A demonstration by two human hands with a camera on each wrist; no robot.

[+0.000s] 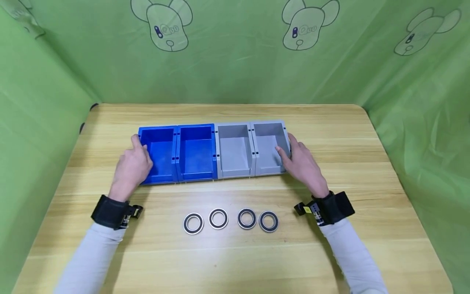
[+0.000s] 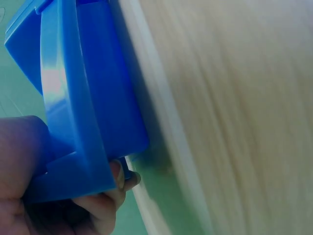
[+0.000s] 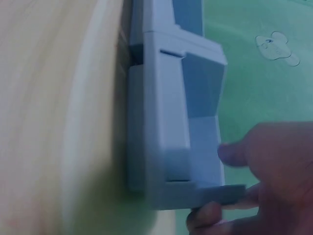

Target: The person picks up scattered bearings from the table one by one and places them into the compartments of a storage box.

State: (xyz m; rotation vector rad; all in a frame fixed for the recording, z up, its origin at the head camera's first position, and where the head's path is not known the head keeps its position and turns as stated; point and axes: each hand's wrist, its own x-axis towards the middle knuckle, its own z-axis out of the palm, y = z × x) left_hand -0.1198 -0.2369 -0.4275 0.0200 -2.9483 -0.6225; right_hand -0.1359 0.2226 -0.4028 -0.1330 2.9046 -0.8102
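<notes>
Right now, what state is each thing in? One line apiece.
Two blue plastic bins: open-topped, nothing visible inside
Two grey plastic bins: open-topped, nothing visible inside
Four round black-and-silver rings: flat, apart
Left hand: grips the leftmost blue bin
Right hand: holds the rightmost grey bin
Two black wrist straps: fastened

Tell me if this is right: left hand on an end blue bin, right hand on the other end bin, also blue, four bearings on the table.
Not quite: the right hand is on a grey bin, as the head view shows. The left hand on the blue bin and the four bearings on the table are right.
</notes>
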